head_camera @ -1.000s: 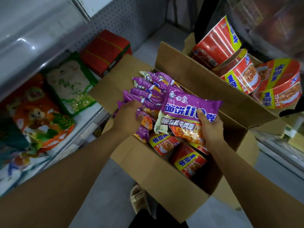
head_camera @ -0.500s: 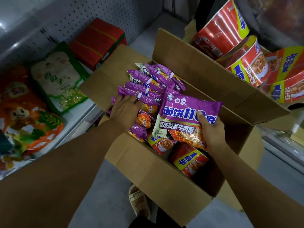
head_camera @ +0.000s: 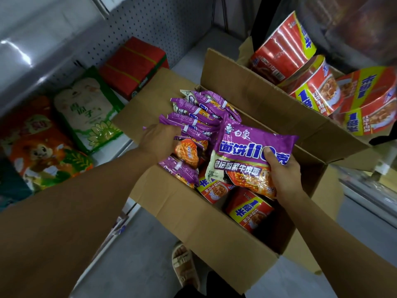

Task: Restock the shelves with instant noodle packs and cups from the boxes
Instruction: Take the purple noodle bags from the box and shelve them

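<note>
The right hand (head_camera: 283,175) grips a purple noodle pack (head_camera: 247,155) over the open cardboard box (head_camera: 193,222), face up, its long axis running toward the far flap. The left hand (head_camera: 159,140) curls round the upright purple packs (head_camera: 193,117) inside.

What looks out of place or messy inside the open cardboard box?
The cardboard box holds mixed stock: red noodle cups lie on their sides at the bottom, under the purple noodle packs, which lean unevenly. Nothing looks torn or spilled. The right hand holds one purple pack; the left hand grips others.
</note>
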The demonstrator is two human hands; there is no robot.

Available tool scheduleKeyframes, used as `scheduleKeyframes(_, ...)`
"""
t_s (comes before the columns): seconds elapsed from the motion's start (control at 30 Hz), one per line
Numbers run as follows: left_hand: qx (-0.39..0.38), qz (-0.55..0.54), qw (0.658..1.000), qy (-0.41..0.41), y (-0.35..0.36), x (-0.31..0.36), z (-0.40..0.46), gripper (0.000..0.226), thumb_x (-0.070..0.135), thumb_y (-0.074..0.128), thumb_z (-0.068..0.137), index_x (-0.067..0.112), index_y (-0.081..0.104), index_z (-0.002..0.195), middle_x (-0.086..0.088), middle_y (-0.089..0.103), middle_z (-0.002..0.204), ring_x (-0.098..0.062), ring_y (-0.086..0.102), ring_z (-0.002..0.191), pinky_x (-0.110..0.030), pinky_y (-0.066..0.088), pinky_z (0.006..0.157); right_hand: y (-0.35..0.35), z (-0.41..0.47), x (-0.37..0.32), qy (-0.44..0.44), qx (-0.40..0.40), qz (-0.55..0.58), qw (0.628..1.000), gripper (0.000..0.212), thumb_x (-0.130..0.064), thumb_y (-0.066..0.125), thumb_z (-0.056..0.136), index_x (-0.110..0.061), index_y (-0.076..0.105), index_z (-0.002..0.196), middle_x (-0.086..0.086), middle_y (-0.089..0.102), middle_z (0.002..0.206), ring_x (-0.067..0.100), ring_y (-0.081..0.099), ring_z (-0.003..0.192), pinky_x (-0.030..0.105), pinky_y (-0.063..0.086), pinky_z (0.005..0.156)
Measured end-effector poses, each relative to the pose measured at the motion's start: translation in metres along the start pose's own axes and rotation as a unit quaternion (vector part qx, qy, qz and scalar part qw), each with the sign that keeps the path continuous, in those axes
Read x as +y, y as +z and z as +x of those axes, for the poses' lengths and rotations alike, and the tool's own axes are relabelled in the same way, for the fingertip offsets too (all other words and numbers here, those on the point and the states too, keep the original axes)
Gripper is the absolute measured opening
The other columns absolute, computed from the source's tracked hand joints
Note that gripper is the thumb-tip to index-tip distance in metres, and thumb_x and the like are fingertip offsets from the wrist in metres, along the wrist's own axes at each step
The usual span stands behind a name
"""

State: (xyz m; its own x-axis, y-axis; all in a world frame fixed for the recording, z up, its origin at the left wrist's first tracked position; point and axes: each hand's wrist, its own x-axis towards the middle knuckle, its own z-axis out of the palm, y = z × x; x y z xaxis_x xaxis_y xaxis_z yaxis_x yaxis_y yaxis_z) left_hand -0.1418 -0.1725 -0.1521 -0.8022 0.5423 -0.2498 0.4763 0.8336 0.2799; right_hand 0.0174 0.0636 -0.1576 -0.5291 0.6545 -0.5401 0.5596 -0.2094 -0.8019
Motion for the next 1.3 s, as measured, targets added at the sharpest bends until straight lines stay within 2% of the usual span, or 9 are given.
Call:
scheduleKeyframes(0.2,0.055,-0.050,0.997,-0.023,-0.048,0.009,0.001,0.020,0.024,0.060,0.091,0.010,0.061,0.105,-0.015,0.065,0.094,-0.035,0.060,0.093,-0.035,0.044,0.073,-0.010,-0.017,-0.023,-0.009,0.023,0.010,1.000,0.047,-0.046,0.068,0.082,-0.018,0.055,0.117,0.005,0.070,0.101,0.021,0.069,0.083,0.042,0.055,0.081)
scheduleKeyframes(0.37,0.094,-0.128,0.985,-0.060,-0.077,0.008,0.001,0.018,0.021,0.059,0.092,0.014,0.047,0.080,-0.013,0.054,0.076,-0.037,0.060,0.083,-0.038,0.045,0.068,-0.018,-0.026,-0.047,-0.018,0.023,0.031,0.999,0.044,-0.047,0.068,0.082,-0.020,0.055,0.113,0.005,0.071,0.096,0.022,0.070,0.082,0.044,0.056,0.081)
scheduleKeyframes(0.57,0.110,-0.176,0.974,-0.088,-0.095,0.014,0.001,0.016,0.024,0.055,0.095,0.013,0.046,0.086,-0.009,0.058,0.080,-0.031,0.064,0.077,-0.030,0.041,0.061,-0.021,-0.029,-0.062,-0.020,0.017,0.039,0.999,0.048,-0.046,0.065,0.084,-0.020,0.051,0.121,0.004,0.069,0.098,0.021,0.069,0.082,0.040,0.055,0.075)
scheduleKeyframes(0.8,0.094,0.051,0.993,0.056,-0.116,0.044,0.021,0.022,0.024,0.051,0.097,0.020,0.059,0.116,-0.012,0.067,0.104,-0.033,0.060,0.097,-0.033,0.044,0.072,-0.023,-0.035,-0.068,-0.008,0.011,0.056,0.998,0.041,-0.042,0.065,0.085,-0.021,0.049,0.116,0.003,0.067,0.092,0.020,0.067,0.077,0.032,0.052,0.063)
scheduleKeyframes(0.87,0.067,0.112,0.986,0.104,-0.118,0.055,0.033,0.022,0.018,0.048,0.095,0.021,0.059,0.114,-0.009,0.067,0.103,-0.032,0.061,0.096,-0.037,0.049,0.076,-0.024,-0.035,-0.068,-0.008,0.009,0.055,0.998,0.040,-0.042,0.065,0.085,-0.021,0.048,0.115,0.002,0.066,0.091,0.019,0.067,0.077,0.032,0.051,0.063)
scheduleKeyframes(1.0,0.012,0.237,0.958,0.162,-0.110,0.085,0.056,0.030,0.006,0.042,0.094,0.019,0.054,0.119,-0.007,0.065,0.106,-0.029,0.060,0.101,-0.032,0.033,0.067,-0.029,-0.028,-0.062,-0.001,0.008,0.057,0.998,0.040,-0.042,0.065,0.085,-0.023,0.048,0.116,0.003,0.067,0.093,0.020,0.068,0.078,0.034,0.053,0.066)
scheduleKeyframes(1.07,0.010,0.269,0.948,0.173,-0.101,0.095,0.067,0.031,0.006,0.043,0.094,0.019,0.054,0.120,-0.008,0.065,0.107,-0.027,0.059,0.101,-0.032,0.033,0.068,-0.033,-0.023,-0.056,0.002,0.011,0.062,0.998,0.040,-0.041,0.065,0.085,-0.022,0.049,0.116,0.002,0.067,0.093,0.020,0.068,0.078,0.033,0.053,0.065)
scheduleKeyframes(1.13,0.023,0.283,0.942,0.179,-0.087,0.100,0.079,0.034,0.004,0.042,0.092,0.017,0.054,0.121,-0.007,0.064,0.108,-0.025,0.054,0.106,-0.034,0.039,0.079,-0.038,-0.017,-0.049,0.003,0.015,0.064,0.998,0.041,-0.040,0.066,0.085,-0.020,0.051,0.117,0.002,0.069,0.094,0.020,0.069,0.077,0.034,0.054,0.065)
scheduleKeyframes(1.3,0.062,0.310,0.935,0.163,-0.057,0.106,0.103,0.034,0.005,0.040,0.091,0.014,0.055,0.120,-0.005,0.056,0.118,-0.023,0.043,0.118,-0.035,0.027,0.101,-0.045,0.001,-0.032,0.013,0.016,0.073,0.997,0.043,-0.041,0.067,0.083,-0.018,0.055,0.117,0.004,0.072,0.094,0.020,0.072,0.077,0.037,0.057,0.069)
